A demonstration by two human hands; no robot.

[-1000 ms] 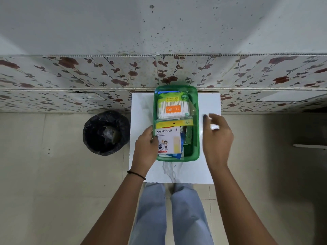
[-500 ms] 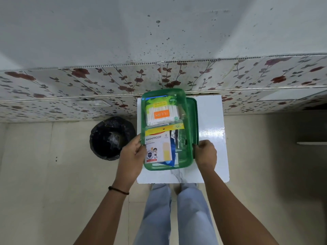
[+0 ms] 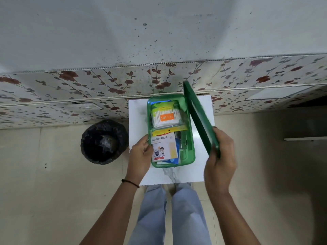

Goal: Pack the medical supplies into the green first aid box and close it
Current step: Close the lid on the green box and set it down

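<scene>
The green first aid box (image 3: pixel 192 157) stands open on the small white table (image 3: pixel 138 121). Inside lie a pack of cotton swabs (image 3: pixel 165 117), a white WASHPROOF plaster box (image 3: pixel 163 147) and other small packets. My left hand (image 3: pixel 141 156) grips the box's left wall near the plaster box. My right hand (image 3: pixel 220 161) holds the green lid (image 3: pixel 200 117) by its near end, raised on edge and tilted just right of the box.
A bin lined with a black bag (image 3: pixel 104 141) stands on the floor left of the table. A wall with flowered panels (image 3: pixel 88 85) rises right behind the table. My legs (image 3: pixel 169 218) in light jeans are below the table's near edge.
My right hand went from beside the box to its right edge, then pulled the lid out from under it and lifted it up on edge. The box shifted slightly left.
</scene>
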